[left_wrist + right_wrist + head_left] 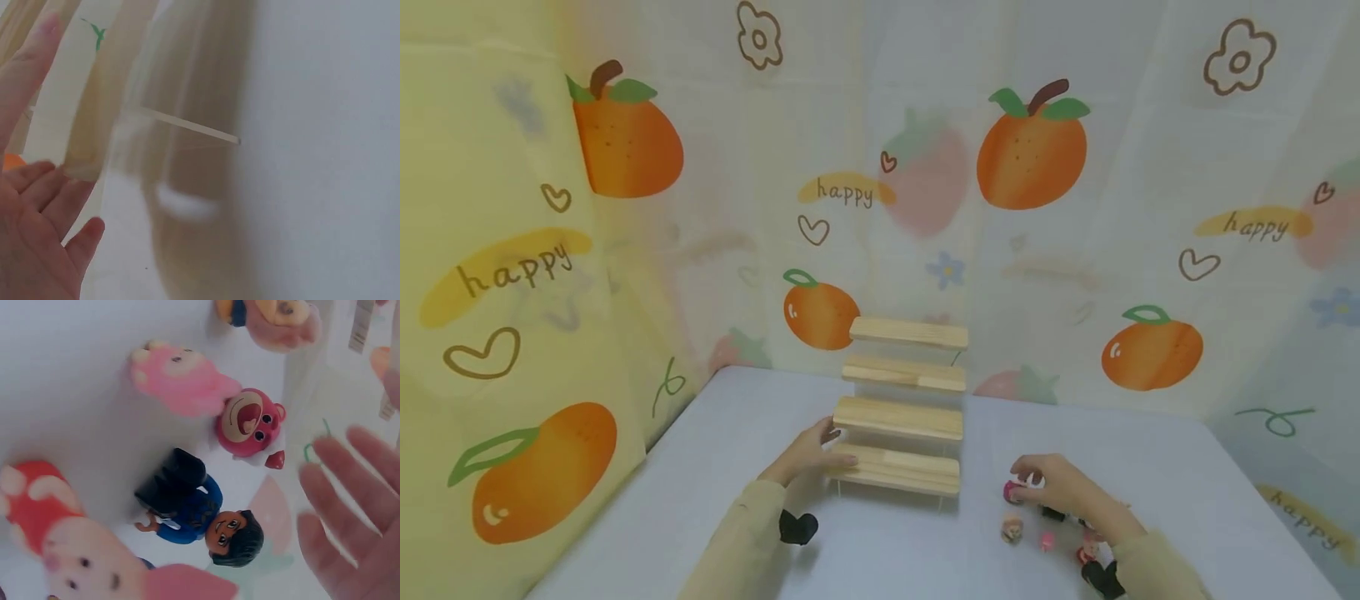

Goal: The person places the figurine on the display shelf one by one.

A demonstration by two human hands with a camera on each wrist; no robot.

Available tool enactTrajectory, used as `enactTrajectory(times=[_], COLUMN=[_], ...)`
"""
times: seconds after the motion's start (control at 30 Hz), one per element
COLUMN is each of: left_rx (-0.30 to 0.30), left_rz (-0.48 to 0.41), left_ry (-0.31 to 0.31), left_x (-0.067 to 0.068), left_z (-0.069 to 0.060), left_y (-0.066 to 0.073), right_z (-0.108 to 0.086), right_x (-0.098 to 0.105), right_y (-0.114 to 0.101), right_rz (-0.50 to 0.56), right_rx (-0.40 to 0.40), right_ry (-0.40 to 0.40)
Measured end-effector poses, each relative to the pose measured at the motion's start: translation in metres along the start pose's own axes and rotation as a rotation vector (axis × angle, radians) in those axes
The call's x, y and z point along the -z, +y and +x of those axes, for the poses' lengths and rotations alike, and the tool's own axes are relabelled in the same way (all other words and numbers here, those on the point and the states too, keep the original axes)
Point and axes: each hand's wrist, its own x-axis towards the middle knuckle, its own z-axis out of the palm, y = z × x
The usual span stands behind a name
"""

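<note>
My left hand [808, 454] is at the left end of a wooden tiered stand [898, 418], its thumb lying on the lowest board and the other fingers by the board above. In the left wrist view, a fingertip meets the end of a blurred board [84, 150]. On the right, my right hand [1052, 483] reaches over a magenta bear figurine [250, 422]. The right wrist view shows its fingers [334, 450] apart from the bear. Close by are a pale pink figurine [184, 381] and a black-haired toy person [190, 503] in blue.
A pig figurine [94, 556] in red and a peach-hooded figurine [281, 319] are among the toys by the right hand. The white tabletop [865, 558] meets a fruit-printed curtain [910, 67] at the back. A yellow-tinted curtain [482, 183] hangs at the left.
</note>
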Motion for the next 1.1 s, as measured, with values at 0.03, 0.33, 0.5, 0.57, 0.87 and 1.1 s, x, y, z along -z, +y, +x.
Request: enactTrajectory(times=[0.03, 0.33, 0.5, 0.57, 0.87, 1.1], left_rx=[-0.017, -0.076, -0.09, -0.099, -0.038, -0.021], left_rz=[-0.004, -0.043, -0.022, -0.032, -0.122, -0.29], left_ry=[-0.018, -0.079, -0.089, -0.091, -0.089, -0.058], left_x=[-0.001, 0.0, -0.002, -0.003, -0.007, -0.018], left_z=[0.0, -0.003, -0.004, -0.004, -0.008, -0.017], left_y=[-0.002, -0.009, -0.014, -0.016, -0.018, -0.022], right_z=[-0.002, -0.005, -0.007, -0.007, -0.005, -0.012], right_x=[-0.002, -0.014, -0.014, -0.014, -0.024, -0.028], right_y=[0.001, 0.002, -0.002, -0.001, 0.005, 0.004], right_rz=[0.032, 0.197, 0.254, 0.259, 0.267, 0.294], right_rx=[0.033, -0.066, -0.198, -0.201, -0.127, -0.195], right_ry=[-0.023, -0.166, -0.246, -0.252, -0.191, -0.182])
